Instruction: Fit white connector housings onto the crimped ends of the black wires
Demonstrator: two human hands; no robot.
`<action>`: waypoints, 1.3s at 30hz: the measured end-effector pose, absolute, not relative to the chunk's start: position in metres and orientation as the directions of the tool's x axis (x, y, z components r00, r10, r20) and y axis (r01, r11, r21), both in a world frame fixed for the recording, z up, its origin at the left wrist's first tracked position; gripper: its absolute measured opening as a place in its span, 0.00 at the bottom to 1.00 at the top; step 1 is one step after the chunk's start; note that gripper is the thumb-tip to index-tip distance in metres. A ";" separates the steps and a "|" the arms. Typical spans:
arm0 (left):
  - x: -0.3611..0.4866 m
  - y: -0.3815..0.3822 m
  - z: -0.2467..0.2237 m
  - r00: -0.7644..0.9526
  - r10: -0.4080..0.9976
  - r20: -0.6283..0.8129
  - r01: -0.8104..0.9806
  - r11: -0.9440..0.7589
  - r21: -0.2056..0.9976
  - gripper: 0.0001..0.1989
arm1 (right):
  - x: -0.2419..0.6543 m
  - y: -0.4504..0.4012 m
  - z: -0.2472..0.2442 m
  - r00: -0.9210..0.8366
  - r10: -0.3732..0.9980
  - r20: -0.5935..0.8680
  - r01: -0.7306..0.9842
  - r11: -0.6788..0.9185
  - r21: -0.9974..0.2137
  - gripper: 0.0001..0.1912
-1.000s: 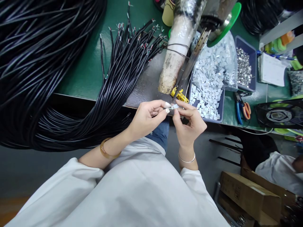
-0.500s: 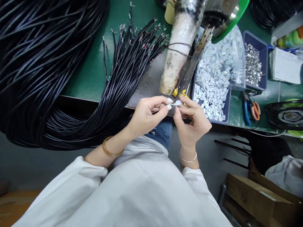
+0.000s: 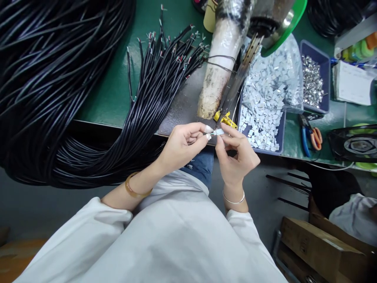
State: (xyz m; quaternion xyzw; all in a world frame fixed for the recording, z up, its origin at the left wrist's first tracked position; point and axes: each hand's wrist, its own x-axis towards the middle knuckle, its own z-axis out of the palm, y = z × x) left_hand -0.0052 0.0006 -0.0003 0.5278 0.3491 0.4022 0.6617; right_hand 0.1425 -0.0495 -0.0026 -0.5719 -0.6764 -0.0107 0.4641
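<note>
Pale chip (image 3: 218, 132) sits between both hands, at the near edge of the worktop (image 3: 106, 94). From here I see the right hand (image 3: 240, 155) pinching it, its grip almost closed; the left hand (image 3: 183, 146) pinches close on what look like fine wires (image 3: 212, 134). Should either pinch slacken, it could drop off the edge; an uneven tug might bend those strands.

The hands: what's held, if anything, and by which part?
The right hand pinches a small pale piece by its edges; the left hand seems to pinch thin wires near their ends.
</note>
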 end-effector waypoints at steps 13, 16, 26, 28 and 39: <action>-0.007 0.001 -0.001 0.440 0.898 0.000 -0.152 0.074 0.986 0.06 | 0.139 -0.048 -0.002 0.069 0.729 0.681 0.814 0.353 -0.461 0.06; -0.008 0.002 -0.001 0.472 0.881 -0.012 -0.156 0.097 0.983 0.06 | 0.141 -0.050 -0.005 0.057 0.730 0.681 0.815 0.360 -0.454 0.08; -0.011 -0.006 -0.006 0.363 0.928 0.083 -0.058 -0.066 0.996 0.07 | 0.139 -0.051 0.001 0.227 0.766 0.602 0.691 0.308 -0.653 0.05; -0.011 -0.005 -0.004 0.442 0.897 0.021 -0.106 0.029 0.994 0.10 | 0.139 -0.052 0.002 0.273 0.811 0.518 0.629 0.257 -0.734 0.02; -0.001 0.001 0.001 0.346 0.932 -0.103 -0.225 0.189 0.956 0.05 | 0.138 -0.050 0.001 0.162 0.776 0.609 0.768 0.288 -0.571 0.03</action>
